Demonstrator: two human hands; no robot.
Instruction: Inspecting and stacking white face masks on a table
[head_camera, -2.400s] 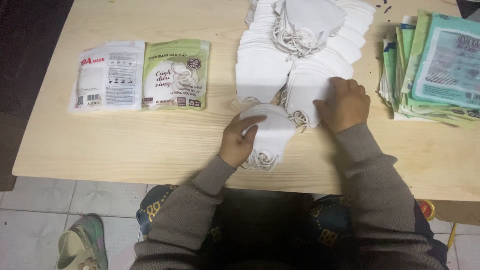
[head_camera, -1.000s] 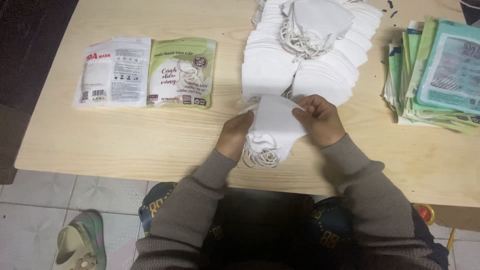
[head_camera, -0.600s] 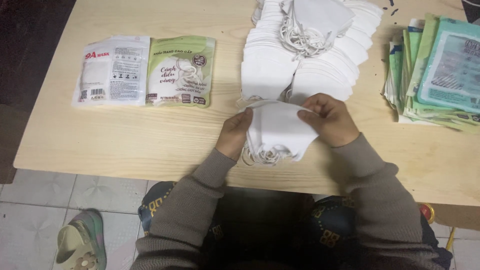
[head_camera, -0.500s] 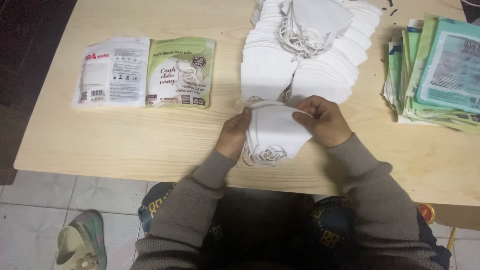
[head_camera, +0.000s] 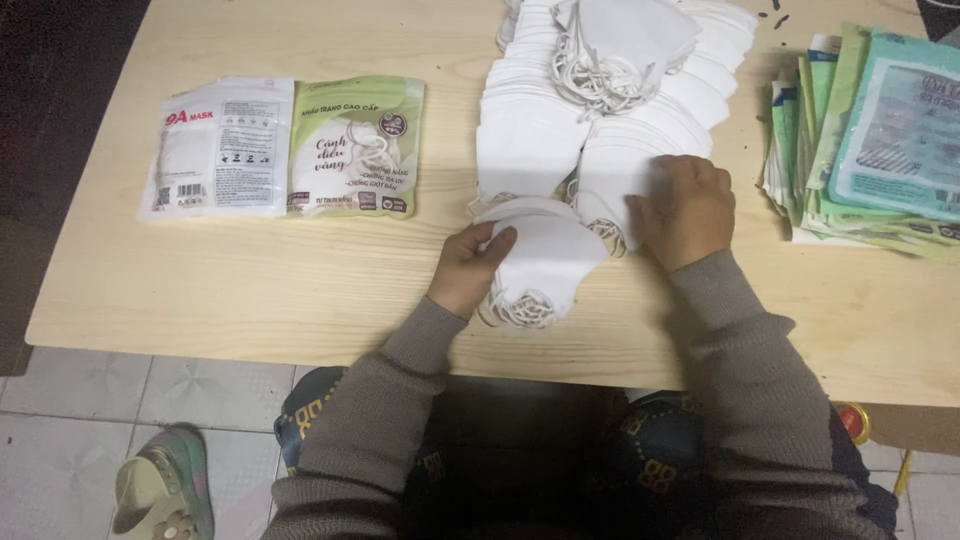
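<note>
The left hand (head_camera: 468, 268) pinches a small stack of folded white masks (head_camera: 540, 262) at its left edge, thumb on top, holding it against the pale wooden table (head_camera: 300, 280) near the front edge. Just right of that stack, the right hand (head_camera: 685, 208) lies palm down, fingers spread, on the big pile of white masks (head_camera: 590, 110) that runs from the stack toward the table's far side. Left of the stack, well apart, lie two flat packets side by side — one white (head_camera: 220, 148), one green (head_camera: 358, 148). Right of it sits a heap of teal-green packets (head_camera: 870, 130). Below the table — grey floor tiles (head_camera: 90, 400) and a sandal (head_camera: 160, 490).
</note>
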